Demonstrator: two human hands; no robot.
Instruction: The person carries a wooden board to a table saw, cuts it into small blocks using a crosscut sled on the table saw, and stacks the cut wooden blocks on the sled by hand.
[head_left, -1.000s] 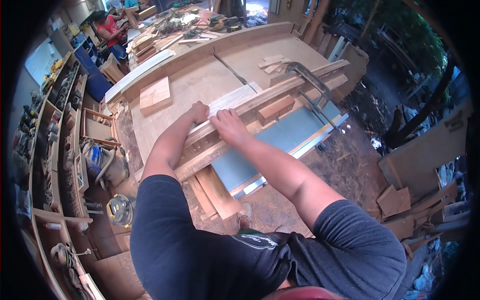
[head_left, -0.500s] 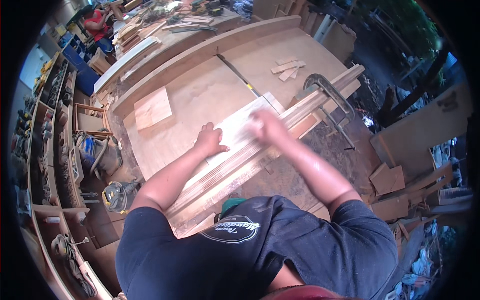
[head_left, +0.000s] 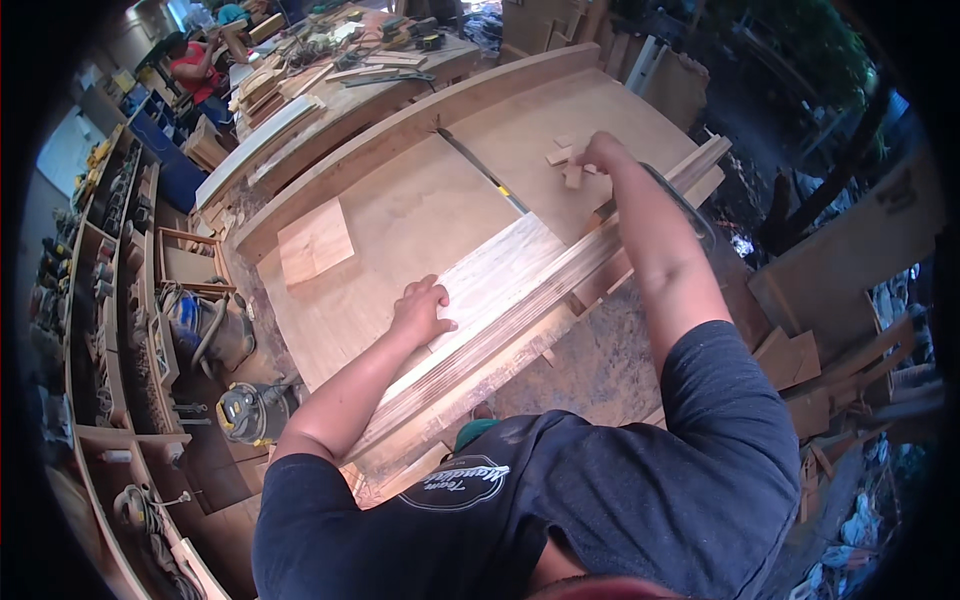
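A pale wooden board (head_left: 505, 262) lies on the workbench, its long edge along a stack of layered wood strips (head_left: 490, 330). My left hand (head_left: 420, 312) grips the board's left end with curled fingers. Farther off to the right, my right hand (head_left: 606, 153) reaches down to several short wood strips (head_left: 572, 176). Its fingers are pinched on one of these strips, and the fingertips partly hide it. Between the hands, a thin dark bar with a yellow band (head_left: 485, 170) runs from the back of the bench toward the board.
A square wooden block (head_left: 316, 243) rests on the bench's left part. A raised wooden rail (head_left: 400, 130) borders the far side. My right forearm partly covers a metal clamp (head_left: 690, 212). Shop vacuums (head_left: 255, 410) stand at left; another person (head_left: 195, 72) is at the far left.
My right hand has left the board and moved away and right to the short strips, some of which have shifted. My left hand stays at the board's end.
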